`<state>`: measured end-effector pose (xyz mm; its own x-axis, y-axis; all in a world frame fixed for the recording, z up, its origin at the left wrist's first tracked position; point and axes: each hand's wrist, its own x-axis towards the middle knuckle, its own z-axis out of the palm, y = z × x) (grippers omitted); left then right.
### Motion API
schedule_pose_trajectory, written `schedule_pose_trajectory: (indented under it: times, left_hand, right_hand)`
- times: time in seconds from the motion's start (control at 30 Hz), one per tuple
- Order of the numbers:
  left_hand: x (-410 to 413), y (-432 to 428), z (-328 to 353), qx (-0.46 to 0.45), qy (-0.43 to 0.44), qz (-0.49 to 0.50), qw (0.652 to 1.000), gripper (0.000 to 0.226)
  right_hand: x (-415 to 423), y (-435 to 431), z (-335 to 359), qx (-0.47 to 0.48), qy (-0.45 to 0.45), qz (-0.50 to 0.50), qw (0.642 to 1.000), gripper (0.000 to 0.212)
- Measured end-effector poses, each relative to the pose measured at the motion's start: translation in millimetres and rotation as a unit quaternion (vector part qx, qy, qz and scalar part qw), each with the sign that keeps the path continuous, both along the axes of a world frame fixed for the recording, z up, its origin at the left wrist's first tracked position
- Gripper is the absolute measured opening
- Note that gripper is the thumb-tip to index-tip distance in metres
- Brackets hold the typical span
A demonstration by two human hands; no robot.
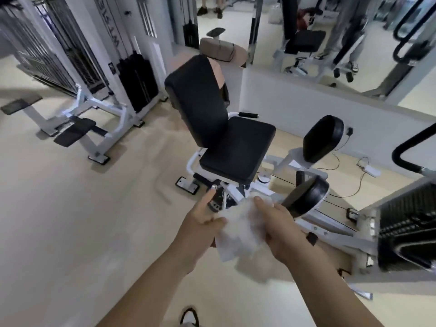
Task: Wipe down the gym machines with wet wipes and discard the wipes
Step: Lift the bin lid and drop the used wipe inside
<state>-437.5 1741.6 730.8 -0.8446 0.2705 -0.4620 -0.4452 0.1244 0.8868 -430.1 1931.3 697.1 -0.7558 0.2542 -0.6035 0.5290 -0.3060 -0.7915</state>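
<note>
We are in a gym: beyond our left grip (200, 223) stands a white-framed machine with black padded seat and backrest (236, 149), further left of it a white cable station with black weight stacks (136, 79), and beyond our right grip (280, 227) a large wall mirror (368, 79).

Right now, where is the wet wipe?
Head view, bottom middle: the wet wipe is held between the left hand and right hand, below the black seat.

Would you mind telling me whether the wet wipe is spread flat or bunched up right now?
Bunched up: the wet wipe sits crumpled between the left hand and right hand, one corner hanging below.
</note>
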Motion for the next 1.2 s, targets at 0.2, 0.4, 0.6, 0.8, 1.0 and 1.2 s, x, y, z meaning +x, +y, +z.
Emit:
schedule_pose_trajectory:
  times: [0.2,0.4,0.6,0.8,1.0,1.2]
  left_hand:
    - [-76.4,-91.2,-5.9,-0.089,0.080,-0.023,0.993,0.040]
    - [-158.2,-132.6,-4.1,-0.151,0.129,-0.045,0.979,0.028]
    - [-282.1,-152.2,0.0,-0.162,0.161,-0.022,0.973,0.014]
    - [-404.1,-191.3,16.9,-0.140,0.096,0.020,0.985,0.025]
    - [-512.6,-247.1,20.1,-0.100,0.077,0.078,0.989,0.013]
    - [-648.9,-305.6,3.1,-0.072,0.101,0.037,0.992,0.022]
  right_hand:
    - [-74.7,-83.7,17.0,-0.051,0.029,0.010,0.998,0.026]
    - [-154.9,-128.1,36.1,-0.011,0.046,0.051,0.998,0.027]
    - [-278.0,-154.6,37.3,-0.014,0.073,0.038,0.997,0.018]
    - [-413.2,-192.9,27.2,0.055,0.062,0.121,0.989,0.030]
    - [-521.2,-244.4,28.5,0.099,0.067,0.198,0.973,0.021]
    - [-639.5,-304.3,21.4,0.072,0.061,0.186,0.978,0.020]
